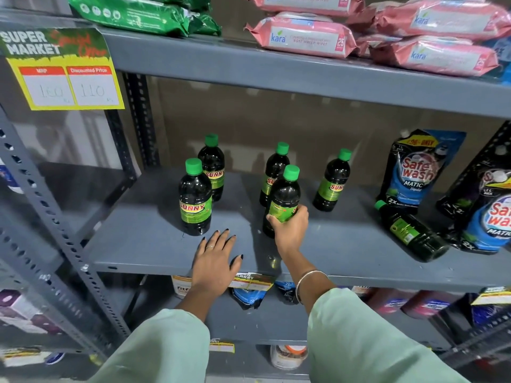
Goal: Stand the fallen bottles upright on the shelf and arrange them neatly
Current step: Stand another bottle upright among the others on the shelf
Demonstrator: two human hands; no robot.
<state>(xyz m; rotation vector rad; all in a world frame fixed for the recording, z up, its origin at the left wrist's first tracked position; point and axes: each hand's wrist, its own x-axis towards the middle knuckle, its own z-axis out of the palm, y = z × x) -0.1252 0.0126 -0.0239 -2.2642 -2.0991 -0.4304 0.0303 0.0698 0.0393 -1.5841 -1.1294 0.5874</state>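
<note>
On the grey shelf (154,239) | right hand (290,228) clamped on an upright bottle (283,201), seating it | left hand (215,255) flat, fingers spread | one fallen bottle (412,230) remains.

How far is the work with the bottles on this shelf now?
Mostly done. Four bottles stand upright by themselves: front left, back left, back middle, back right. The right hand grips a fifth bottle, upright on the shelf. The left hand rests flat and holds nothing. One fallen bottle lies beside the detergent pouches; the rows are uneven.
</note>
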